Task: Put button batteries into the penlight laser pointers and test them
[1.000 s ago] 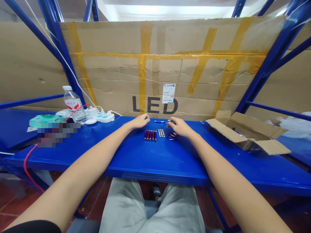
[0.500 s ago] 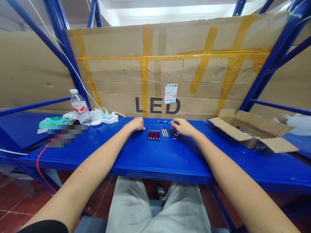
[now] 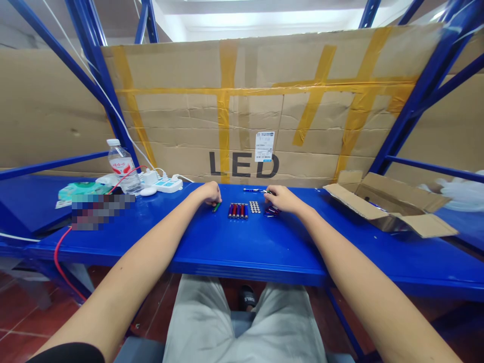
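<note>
My left hand [image 3: 209,193] rests on the blue shelf top [image 3: 242,242], fingers curled over a small green cylinder [image 3: 217,206] that pokes out below them. To its right lies a row of several small red and blue cylinders [image 3: 238,210], then a cluster of silver button cells [image 3: 254,206]. My right hand [image 3: 282,198] is curled at the far side, its fingertips on a thin metal tool [image 3: 254,190]. A few more small cylinders [image 3: 271,212] lie under its palm.
An open cardboard box [image 3: 389,202] sits at the right. At the left stand a water bottle [image 3: 121,165], a white power strip [image 3: 163,184] with a red cable, and a green packet [image 3: 79,191]. A taped cardboard sheet marked LED [image 3: 245,106] backs the shelf.
My left hand has drawn slightly back and a green cylinder now shows beneath its fingers. My right hand stays at the thin tool. The camera view shifted a little.
</note>
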### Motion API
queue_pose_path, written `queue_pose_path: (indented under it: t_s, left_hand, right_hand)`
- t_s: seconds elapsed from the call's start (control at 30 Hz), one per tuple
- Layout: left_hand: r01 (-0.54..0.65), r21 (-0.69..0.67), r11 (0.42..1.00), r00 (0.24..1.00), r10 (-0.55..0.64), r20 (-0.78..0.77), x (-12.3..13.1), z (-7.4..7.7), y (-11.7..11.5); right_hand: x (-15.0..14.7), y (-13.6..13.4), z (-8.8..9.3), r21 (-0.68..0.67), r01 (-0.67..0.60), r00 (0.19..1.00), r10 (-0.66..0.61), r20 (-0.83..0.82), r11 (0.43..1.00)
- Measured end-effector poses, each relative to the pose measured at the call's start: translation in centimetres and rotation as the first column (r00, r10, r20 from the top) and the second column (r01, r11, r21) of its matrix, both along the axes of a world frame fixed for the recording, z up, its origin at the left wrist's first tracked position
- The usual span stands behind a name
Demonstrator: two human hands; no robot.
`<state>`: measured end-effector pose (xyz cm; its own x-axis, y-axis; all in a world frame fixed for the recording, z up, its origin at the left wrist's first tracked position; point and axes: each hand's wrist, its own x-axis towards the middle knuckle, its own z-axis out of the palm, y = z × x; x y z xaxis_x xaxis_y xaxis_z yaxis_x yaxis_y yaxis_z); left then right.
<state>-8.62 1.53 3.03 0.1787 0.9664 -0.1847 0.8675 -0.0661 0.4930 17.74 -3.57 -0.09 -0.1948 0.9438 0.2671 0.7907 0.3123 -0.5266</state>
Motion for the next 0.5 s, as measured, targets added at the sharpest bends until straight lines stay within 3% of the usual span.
queue_pose_path:
  t_s: [0.23, 0.5]
  left_hand:
    - [0.083, -0.108, 0.991, 0.985, -0.065, 0.162, 0.4, -0.5, -0.2]
    - [0.114, -0.103, 0.988, 0.983, -0.097, 0.154, 0.8, -1.1, -0.2]
  right_hand:
    - [0.0, 0.1, 0.0, -0.006, -0.006, 1.000, 0.007, 0.030, 1.000]
    - [0.0, 0.2, -0.1, -0.024, -0.024, 0.999, 0.025, 0.046, 0.999]
